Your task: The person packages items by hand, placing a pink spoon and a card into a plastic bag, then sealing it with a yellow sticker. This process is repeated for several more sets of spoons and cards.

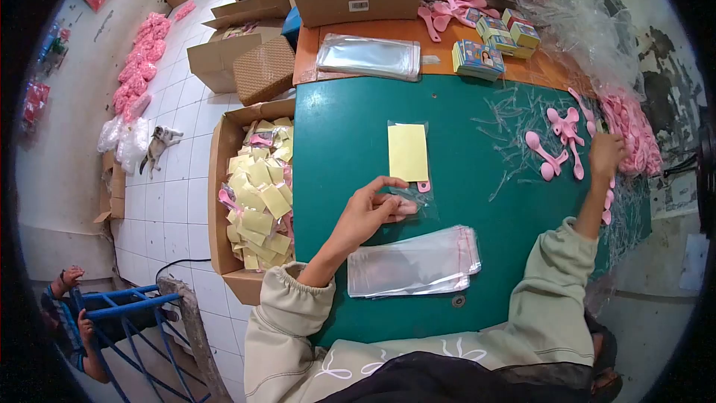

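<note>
A clear plastic bag lies on the green table, holding a yellow card and a pink spoon whose end shows below the card. My left hand is closed at the bag's lower end, fingers curled over the film. Far to the right, my right hand is among pink spoons, between a loose cluster and a larger heap. Its fingers are partly hidden, so I cannot make out whether it grips one. In front of me lies a stack of clear bags.
At the left stands a carton of bagged yellow cards and spoons. Behind are more bags, boxed card stacks and a brown carton. Plastic strips litter the right side. A cat and another person's hand are left.
</note>
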`<action>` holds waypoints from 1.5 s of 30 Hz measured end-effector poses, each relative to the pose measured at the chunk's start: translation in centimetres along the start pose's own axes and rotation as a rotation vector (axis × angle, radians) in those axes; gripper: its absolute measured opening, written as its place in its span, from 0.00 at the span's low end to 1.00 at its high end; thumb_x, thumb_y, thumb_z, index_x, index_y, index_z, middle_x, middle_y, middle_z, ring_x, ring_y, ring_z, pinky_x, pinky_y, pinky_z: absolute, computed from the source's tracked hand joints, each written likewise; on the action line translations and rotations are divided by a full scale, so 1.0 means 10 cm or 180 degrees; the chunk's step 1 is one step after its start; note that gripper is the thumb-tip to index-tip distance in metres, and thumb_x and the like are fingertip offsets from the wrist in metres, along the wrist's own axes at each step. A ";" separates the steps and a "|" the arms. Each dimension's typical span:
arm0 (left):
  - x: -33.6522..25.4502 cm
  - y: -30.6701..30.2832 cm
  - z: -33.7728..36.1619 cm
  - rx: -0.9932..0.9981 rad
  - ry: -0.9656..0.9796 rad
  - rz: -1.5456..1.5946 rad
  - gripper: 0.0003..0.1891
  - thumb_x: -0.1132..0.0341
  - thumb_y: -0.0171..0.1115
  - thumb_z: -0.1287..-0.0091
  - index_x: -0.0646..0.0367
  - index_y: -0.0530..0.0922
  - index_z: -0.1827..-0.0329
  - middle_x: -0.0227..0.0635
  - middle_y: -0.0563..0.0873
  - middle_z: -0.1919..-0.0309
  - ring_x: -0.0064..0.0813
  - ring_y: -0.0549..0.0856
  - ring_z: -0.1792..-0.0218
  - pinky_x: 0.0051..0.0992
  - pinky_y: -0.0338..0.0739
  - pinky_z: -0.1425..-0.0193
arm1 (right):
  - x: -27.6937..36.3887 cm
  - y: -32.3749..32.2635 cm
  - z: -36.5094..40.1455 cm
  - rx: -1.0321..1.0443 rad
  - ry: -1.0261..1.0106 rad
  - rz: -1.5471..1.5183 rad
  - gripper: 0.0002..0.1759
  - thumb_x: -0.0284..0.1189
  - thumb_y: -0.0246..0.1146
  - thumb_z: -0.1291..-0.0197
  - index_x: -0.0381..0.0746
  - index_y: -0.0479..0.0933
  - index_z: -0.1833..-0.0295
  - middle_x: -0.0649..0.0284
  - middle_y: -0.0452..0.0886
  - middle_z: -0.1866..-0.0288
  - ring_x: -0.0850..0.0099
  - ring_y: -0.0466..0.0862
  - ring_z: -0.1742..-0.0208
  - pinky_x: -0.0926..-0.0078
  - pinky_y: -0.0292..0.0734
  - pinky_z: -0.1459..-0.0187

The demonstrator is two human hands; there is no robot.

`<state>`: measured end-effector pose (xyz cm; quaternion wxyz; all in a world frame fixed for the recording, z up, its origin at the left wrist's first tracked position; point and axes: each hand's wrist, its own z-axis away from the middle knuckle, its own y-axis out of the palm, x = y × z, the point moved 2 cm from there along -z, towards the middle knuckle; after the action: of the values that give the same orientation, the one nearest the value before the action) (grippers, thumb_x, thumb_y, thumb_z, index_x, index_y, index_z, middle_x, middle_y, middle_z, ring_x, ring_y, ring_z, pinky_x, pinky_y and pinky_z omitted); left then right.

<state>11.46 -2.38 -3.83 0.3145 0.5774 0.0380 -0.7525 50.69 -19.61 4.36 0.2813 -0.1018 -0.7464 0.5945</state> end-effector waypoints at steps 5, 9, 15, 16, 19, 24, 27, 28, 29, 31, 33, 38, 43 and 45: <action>-0.08 0.06 0.01 0.0003 0.0063 0.0413 0.12 0.68 0.50 0.28 0.63 0.70 0.45 0.45 0.83 0.54 0.27 0.83 0.52 0.25 0.78 0.47 | 1.43 0.41 0.40 0.0279 -0.1358 -0.0375 0.29 0.24 0.68 0.56 0.36 0.67 0.46 0.52 0.69 0.47 0.50 0.74 0.49 0.64 0.68 0.42; -0.06 0.06 0.06 0.0046 -0.0015 0.0669 0.12 0.67 0.50 0.28 0.62 0.70 0.45 0.44 0.82 0.52 0.28 0.83 0.51 0.24 0.78 0.47 | 1.97 0.99 0.66 0.0706 -0.1471 -0.1441 0.22 0.26 0.69 0.52 0.39 0.70 0.51 0.54 0.67 0.52 0.57 0.77 0.59 0.67 0.76 0.55; -0.15 0.00 0.12 -0.0040 0.0268 -0.0059 0.13 0.71 0.52 0.30 0.61 0.69 0.45 0.40 0.82 0.55 0.29 0.84 0.53 0.22 0.78 0.49 | 1.95 1.07 0.60 0.0510 -0.1215 -0.2301 0.09 0.24 0.66 0.46 0.36 0.76 0.59 0.59 0.69 0.57 0.71 0.78 0.64 0.75 0.76 0.62; -0.14 0.01 0.10 -0.0168 0.0444 -0.0459 0.12 0.72 0.54 0.31 0.61 0.70 0.46 0.38 0.82 0.56 0.28 0.84 0.55 0.22 0.79 0.51 | 1.91 1.08 0.60 0.0611 -0.1116 -0.2398 0.09 0.23 0.66 0.46 0.35 0.76 0.60 0.60 0.69 0.57 0.75 0.78 0.64 0.78 0.76 0.62; -0.13 0.04 0.05 -0.0381 0.0836 -0.1596 0.09 0.75 0.58 0.35 0.64 0.73 0.53 0.34 0.81 0.60 0.25 0.84 0.60 0.20 0.80 0.59 | 1.88 1.13 0.62 0.0893 -0.0907 -0.2678 0.07 0.22 0.65 0.46 0.35 0.76 0.61 0.62 0.69 0.56 0.77 0.77 0.63 0.80 0.76 0.63; -0.12 0.04 0.02 -0.0673 0.1041 -0.1918 0.05 0.74 0.62 0.38 0.65 0.76 0.63 0.33 0.80 0.64 0.21 0.82 0.66 0.18 0.81 0.67 | 1.88 1.29 0.62 0.1366 -0.0087 -0.3978 0.06 0.22 0.63 0.41 0.34 0.73 0.60 0.64 0.75 0.61 0.80 0.78 0.63 0.83 0.77 0.62; -0.09 0.03 0.01 -0.0825 0.0977 -0.1921 0.05 0.74 0.62 0.38 0.66 0.76 0.64 0.34 0.80 0.65 0.19 0.82 0.66 0.19 0.81 0.67 | 1.90 1.33 0.63 0.1427 0.0336 -0.4262 0.06 0.22 0.61 0.39 0.33 0.71 0.60 0.64 0.78 0.65 0.79 0.80 0.64 0.83 0.79 0.63; -0.09 0.04 0.00 -0.0877 0.0932 -0.1887 0.05 0.74 0.63 0.38 0.66 0.76 0.64 0.34 0.80 0.64 0.19 0.81 0.66 0.19 0.82 0.66 | 1.91 1.33 0.63 0.1382 0.0420 -0.4235 0.06 0.22 0.61 0.39 0.32 0.71 0.60 0.63 0.79 0.66 0.78 0.81 0.65 0.83 0.79 0.63; -0.08 0.04 0.00 -0.0931 0.0887 -0.1853 0.05 0.73 0.63 0.38 0.67 0.76 0.65 0.34 0.80 0.64 0.19 0.81 0.65 0.19 0.82 0.66 | 1.91 1.35 0.64 0.1323 0.0462 -0.4185 0.06 0.22 0.60 0.39 0.32 0.70 0.60 0.62 0.79 0.67 0.78 0.81 0.66 0.82 0.79 0.64; -0.04 0.02 -0.02 -0.0941 0.0779 -0.1633 0.07 0.73 0.63 0.38 0.67 0.75 0.63 0.33 0.80 0.63 0.18 0.81 0.65 0.19 0.82 0.68 | 1.91 1.37 0.65 0.1209 0.0545 -0.4081 0.06 0.21 0.60 0.39 0.32 0.70 0.61 0.61 0.79 0.67 0.77 0.81 0.67 0.82 0.80 0.66; -0.02 0.03 -0.04 -0.1012 0.0760 -0.1425 0.08 0.73 0.63 0.38 0.66 0.74 0.60 0.33 0.79 0.62 0.18 0.81 0.65 0.18 0.81 0.69 | 1.92 1.38 0.65 0.1131 0.0595 -0.4093 0.06 0.20 0.60 0.39 0.32 0.69 0.60 0.60 0.79 0.67 0.77 0.81 0.68 0.82 0.80 0.67; -0.02 0.05 -0.05 -0.1175 0.0798 -0.1217 0.12 0.73 0.62 0.37 0.62 0.70 0.53 0.31 0.78 0.63 0.17 0.79 0.65 0.17 0.78 0.73 | 1.93 1.39 0.65 0.0989 0.0594 -0.4167 0.07 0.19 0.59 0.39 0.33 0.68 0.59 0.60 0.78 0.67 0.77 0.81 0.69 0.82 0.80 0.68; -0.01 0.04 -0.05 -0.0991 0.0743 -0.1282 0.11 0.71 0.61 0.36 0.60 0.71 0.52 0.29 0.78 0.61 0.15 0.78 0.65 0.15 0.76 0.73 | 1.99 1.35 0.65 0.1088 0.0589 -0.4070 0.13 0.19 0.58 0.39 0.32 0.71 0.49 0.61 0.78 0.67 0.77 0.81 0.69 0.83 0.80 0.68; -0.03 0.04 -0.04 -0.0957 0.0679 -0.1285 0.14 0.71 0.61 0.36 0.59 0.72 0.48 0.27 0.77 0.60 0.14 0.77 0.65 0.14 0.76 0.73 | 1.99 1.36 0.66 0.1074 0.0536 -0.4014 0.14 0.20 0.59 0.39 0.33 0.72 0.47 0.61 0.78 0.67 0.77 0.81 0.69 0.83 0.79 0.68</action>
<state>12.05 -2.45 -3.55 0.2345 0.5810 0.2965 -0.7208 28.27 -11.72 -3.43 0.6452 0.3544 -0.5349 0.4146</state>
